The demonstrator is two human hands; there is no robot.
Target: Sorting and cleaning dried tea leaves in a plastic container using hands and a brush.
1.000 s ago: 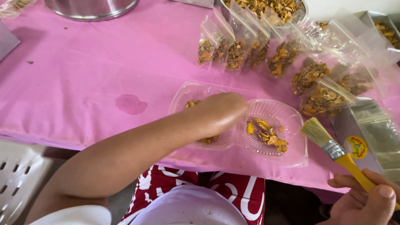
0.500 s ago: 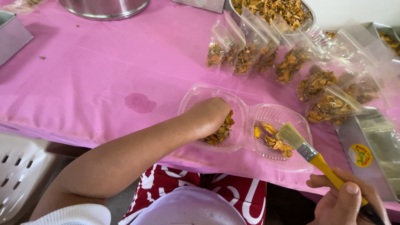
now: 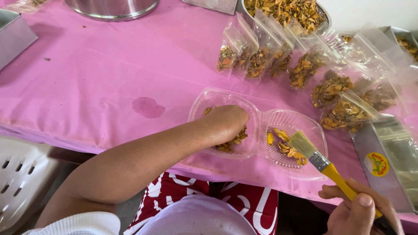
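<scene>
Left hand (image 3: 226, 124) down in left half of clear hinged plastic clamshell tray (image 3: 261, 150), fingers curled under & hidden behind knuckles; prob. closed on some dried yellow-orange chips (image 3: 233, 141), but can't tell for sure. Right hand (image 3: 359, 211) just off near-right corner of tray, fingers wrapped narrow round yellow handle of paintbrush (image 3: 320, 161); bristles resting on chips in tray's right half (image 3: 287, 148).

Handling, judged only: chips look very light, dry, brittle, irregular; likely to crumble if squeezed, so loose pinch or scoop from under pile, no pressing. Tray thin, flexible, nearly weightless; prob. slides or buckles on pink cloth of surface (image 3: 100, 74) if pushed w/ brush, so steady by rim near hinge, not by ribbed floor. Brush light & stiff at ferrule, soft at tip; hold mid-handle as now gives fine control.

Behind tray, row of small clear zip bags (image 3: 257, 54) w/ same chips, leaning together; more bags right of tray. Beyond bags, metal bowl of loose chips (image 3: 287, 11). Far left of tray, base of steel pot (image 3: 111, 8) at top edge. Right of tray, flat grey packet w/ round yellow sticker (image 3: 378, 163). Darker damp stain (image 3: 148, 107) on cloth left of tray.
</scene>
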